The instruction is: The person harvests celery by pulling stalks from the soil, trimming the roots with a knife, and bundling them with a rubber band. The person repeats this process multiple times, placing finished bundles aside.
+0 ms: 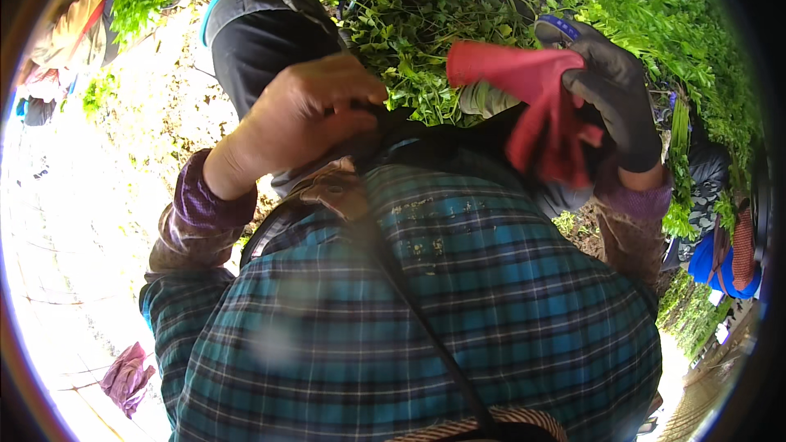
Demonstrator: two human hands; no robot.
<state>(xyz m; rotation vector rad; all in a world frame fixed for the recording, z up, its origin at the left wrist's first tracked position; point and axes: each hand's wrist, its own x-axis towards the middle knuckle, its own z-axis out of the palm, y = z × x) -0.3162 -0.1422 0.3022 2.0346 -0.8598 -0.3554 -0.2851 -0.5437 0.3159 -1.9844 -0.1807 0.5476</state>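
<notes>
My left hand [313,107] is bare, its fingers curled and blurred in front of my waist. It is by dark cloth, and whether anything is between the fingers is hidden. On my right hand [617,83] is a dark grey work glove. A red rubber glove [543,95] hangs from those fingers, its own fingers dangling and blurred. A blue band with writing [564,29] shows at my gloved fingertips. Between the hands, a dark strap [408,285] crosses my teal plaid garment [466,270].
Leafy green plants [424,43] cover the ground ahead, and denser ones [663,24] rise at the right. A dark, teal-edged piece of footwear or legwear [264,18] is at upper left. A crumpled purple cloth [128,379] lies lower left; a blue bundle [715,267] is at far right.
</notes>
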